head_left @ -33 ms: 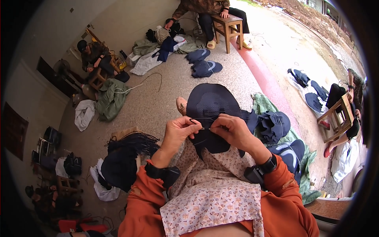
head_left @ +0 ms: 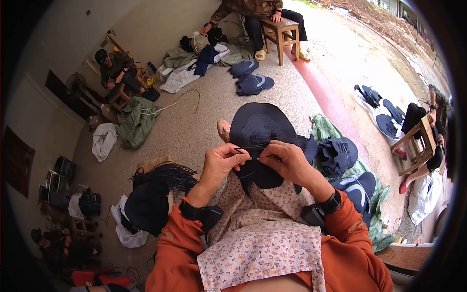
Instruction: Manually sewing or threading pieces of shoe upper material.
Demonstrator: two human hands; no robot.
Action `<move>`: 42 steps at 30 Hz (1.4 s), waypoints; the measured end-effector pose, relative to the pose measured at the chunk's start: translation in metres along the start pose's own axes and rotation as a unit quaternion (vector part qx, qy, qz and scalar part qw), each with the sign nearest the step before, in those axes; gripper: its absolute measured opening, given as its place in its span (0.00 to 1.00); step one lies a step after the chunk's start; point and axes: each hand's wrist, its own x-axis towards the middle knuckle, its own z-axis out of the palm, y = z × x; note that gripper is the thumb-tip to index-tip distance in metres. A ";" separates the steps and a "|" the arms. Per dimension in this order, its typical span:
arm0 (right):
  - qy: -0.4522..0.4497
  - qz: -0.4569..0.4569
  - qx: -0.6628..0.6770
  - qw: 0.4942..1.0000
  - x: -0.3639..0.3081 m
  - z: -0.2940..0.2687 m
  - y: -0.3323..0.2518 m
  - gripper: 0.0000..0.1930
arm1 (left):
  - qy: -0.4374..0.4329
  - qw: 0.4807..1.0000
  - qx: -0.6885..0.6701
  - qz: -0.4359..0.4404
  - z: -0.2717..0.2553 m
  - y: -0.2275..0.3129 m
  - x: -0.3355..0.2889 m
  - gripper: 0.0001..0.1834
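A dark navy shoe upper lies across my lap on the flowered apron, its rounded toe end pointing away from me. Above its lace holes, a thin dark shoelace runs between my two hands. My left hand pinches the lace between thumb and forefinger, close to the upper's left side. Only a short gap away, my right hand has thumb and fingers pressed together on the lace at the upper's right side. The exact lace ends are too small to make out.
A bundle of dark laces lies left of my knees beside stacked dark uppers. More uppers rest on green cloth to my right. Ahead, two uppers lie on the floor near a person on a wooden stool.
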 end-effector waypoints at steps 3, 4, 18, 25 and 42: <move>-0.006 0.007 0.018 1.000 0.000 0.001 0.001 0.04 | -0.001 0.999 0.023 0.024 0.002 0.000 -0.002 0.05; -0.012 0.017 0.036 0.999 0.000 0.001 0.003 0.04 | 0.007 0.999 0.034 0.025 0.003 0.002 -0.002 0.05; -0.030 0.061 0.136 0.988 -0.002 -0.001 0.009 0.04 | -0.020 0.982 0.163 0.090 0.002 0.005 -0.003 0.06; -0.040 0.077 0.208 0.974 -0.003 -0.001 0.011 0.03 | -0.073 0.997 0.017 0.014 0.002 0.006 -0.007 0.12; 0.025 0.001 -0.096 0.995 -0.023 -0.014 -0.014 0.02 | 0.108 0.989 0.060 0.082 0.014 -0.037 0.022 0.23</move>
